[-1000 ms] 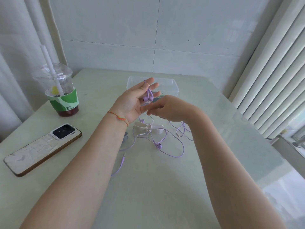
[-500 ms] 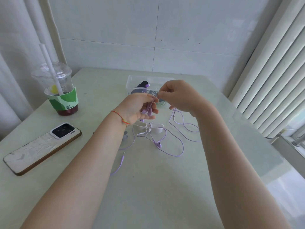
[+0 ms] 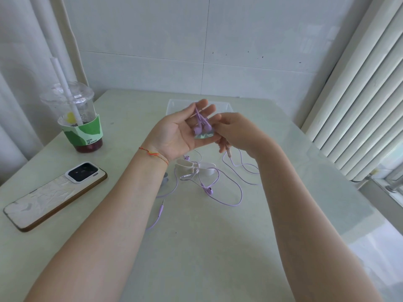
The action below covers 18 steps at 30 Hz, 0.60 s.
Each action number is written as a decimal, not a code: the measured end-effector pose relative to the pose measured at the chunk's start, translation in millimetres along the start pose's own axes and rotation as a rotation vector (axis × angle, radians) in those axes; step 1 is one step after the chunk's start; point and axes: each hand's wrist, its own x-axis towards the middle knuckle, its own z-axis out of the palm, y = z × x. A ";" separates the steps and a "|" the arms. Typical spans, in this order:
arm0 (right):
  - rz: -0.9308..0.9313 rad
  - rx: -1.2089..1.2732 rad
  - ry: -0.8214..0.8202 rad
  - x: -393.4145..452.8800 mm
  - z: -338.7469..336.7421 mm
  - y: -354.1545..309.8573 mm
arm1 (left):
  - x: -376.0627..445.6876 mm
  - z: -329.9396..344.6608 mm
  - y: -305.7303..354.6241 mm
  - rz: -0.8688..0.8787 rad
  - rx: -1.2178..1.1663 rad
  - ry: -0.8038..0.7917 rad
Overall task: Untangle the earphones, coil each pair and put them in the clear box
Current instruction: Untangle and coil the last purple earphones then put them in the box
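Earbuds [image 3: 202, 127] of a purple pair hang against the left hand [image 3: 177, 132], raised palm-up before the clear box [image 3: 174, 105], its fingers straight and apart. The right hand [image 3: 236, 132], fingers curled, pinches the purple cable [image 3: 229, 154] just beside. More purple earphones [image 3: 209, 189] sprawl on the surface [image 3: 196, 247] nearer than the box.

Pale green table [image 3: 196, 247] against white tiled wall [image 3: 250, 40], blinds [image 3: 359, 105] at right.
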 end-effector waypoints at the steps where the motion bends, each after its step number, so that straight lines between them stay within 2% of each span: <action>1: 0.016 -0.001 -0.065 -0.9 1.1 0.3 | -0.1 -1.2 1.0 0.027 -0.010 0.013; 3: 0.058 -0.011 -0.168 -2.4 3.3 0.5 | 0.2 -4.1 2.6 0.047 0.001 0.042; 6: 0.109 -0.082 -0.228 -4.4 6.2 -0.8 | 1.0 -5.7 1.8 0.046 0.065 0.094; 14: 0.071 -0.500 -0.265 -3.8 20.7 -11.1 | 5.0 -5.4 -1.1 0.038 0.156 0.191; 18: 0.043 -0.520 -0.253 -7.2 18.7 -16.8 | 6.7 -6.5 -1.8 -0.008 0.373 0.250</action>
